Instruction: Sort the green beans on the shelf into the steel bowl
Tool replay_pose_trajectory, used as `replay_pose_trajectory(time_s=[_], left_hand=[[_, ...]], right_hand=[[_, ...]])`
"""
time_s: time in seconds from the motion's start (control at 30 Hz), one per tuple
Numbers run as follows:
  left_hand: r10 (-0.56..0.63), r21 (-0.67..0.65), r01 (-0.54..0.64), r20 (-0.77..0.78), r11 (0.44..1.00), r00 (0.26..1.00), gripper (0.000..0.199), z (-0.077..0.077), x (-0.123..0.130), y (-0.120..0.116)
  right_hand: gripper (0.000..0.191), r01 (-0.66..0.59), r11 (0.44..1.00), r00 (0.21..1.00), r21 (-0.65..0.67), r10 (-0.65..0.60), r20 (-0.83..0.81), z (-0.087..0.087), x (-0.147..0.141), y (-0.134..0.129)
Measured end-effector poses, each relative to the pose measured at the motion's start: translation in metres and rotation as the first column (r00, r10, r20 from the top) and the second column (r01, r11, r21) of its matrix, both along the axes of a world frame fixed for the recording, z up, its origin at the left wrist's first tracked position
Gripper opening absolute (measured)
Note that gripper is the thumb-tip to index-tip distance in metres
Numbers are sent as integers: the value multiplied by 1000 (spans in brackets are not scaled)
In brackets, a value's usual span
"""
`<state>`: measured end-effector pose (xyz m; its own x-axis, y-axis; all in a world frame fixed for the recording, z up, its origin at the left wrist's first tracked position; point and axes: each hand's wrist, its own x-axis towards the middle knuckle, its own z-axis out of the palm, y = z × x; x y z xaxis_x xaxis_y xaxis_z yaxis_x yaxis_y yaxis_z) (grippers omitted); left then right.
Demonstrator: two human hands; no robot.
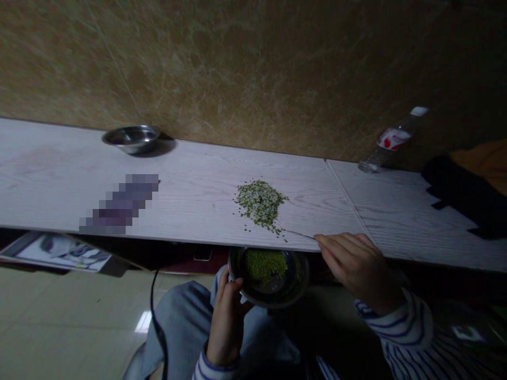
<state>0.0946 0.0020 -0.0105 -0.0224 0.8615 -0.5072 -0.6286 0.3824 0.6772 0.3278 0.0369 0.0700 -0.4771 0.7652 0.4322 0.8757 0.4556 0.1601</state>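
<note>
While the left hand [226,319] clamps its fingers on the bowl [273,304] above the lap [259,345], the right hand [356,266], palm down, pinches a thin tool [301,234] by the beans [260,200] on the desk [194,184] (the bottle [409,122] bears an unreadable red-and-white label [393,139]).

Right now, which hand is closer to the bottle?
Right. The right hand is at the front edge of the table, in front of the bottle; the left hand is farther, holding the bowl with green grains.
</note>
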Motion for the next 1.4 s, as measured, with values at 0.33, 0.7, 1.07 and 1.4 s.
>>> replay_pose_trajectory(time_s=[0.33, 0.7, 1.07, 1.4], left_hand=[[-16, -12, 16, 14, 1000, 1000, 54, 0, 2, -1], [-29, -15, 29, 4, 999, 1000, 56, -1, 3, 0], [-23, -16, 23, 5, 1000, 1000, 58, -2, 3, -2], [-17, -2, 17, 18, 1000, 1000, 56, 1, 2, 0]], right_hand=[[21, 6, 1000, 1000, -4, -7, -12, 1, -7, 7], [21, 2, 1000, 1000, -25, -3, -29, 2, -7, 7], [22, -21, 999, 999, -35, 20, -32, 4, -13, 9], [21, -47, 999, 998, -25, 46, -51, 6, -14, 9]])
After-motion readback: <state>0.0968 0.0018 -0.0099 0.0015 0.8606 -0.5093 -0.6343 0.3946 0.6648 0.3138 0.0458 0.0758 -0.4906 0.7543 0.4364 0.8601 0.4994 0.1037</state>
